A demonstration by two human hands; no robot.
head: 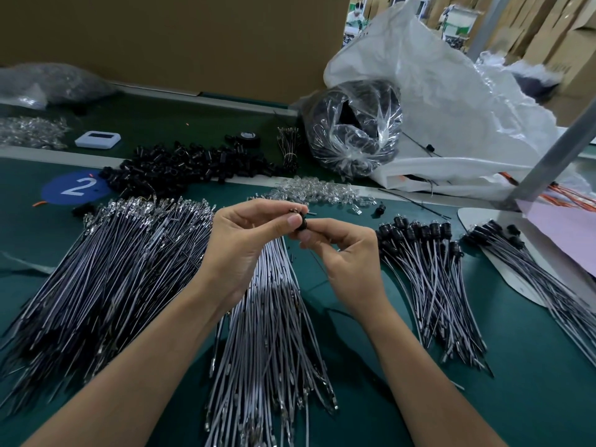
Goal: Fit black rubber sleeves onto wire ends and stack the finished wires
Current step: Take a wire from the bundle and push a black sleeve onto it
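Matt green mat covers the counter (532, 366), smooth and dull. The wires (106, 269) show grey plastic insulation with a soft sheen, bright metal terminals glinting at their tips. Black sleeves (167, 171) look like matt rubber. Clear glossy plastic pieces (317, 190) sparkle; a crinkled transparent bag (353, 132) shines; the white sack (451, 101) looks woven; brown cardboard (193, 37) behind, plain and matt.

A white plastic bag (451, 101) slumps behind a blue "2" sticker (72, 188) and white device (97, 139).
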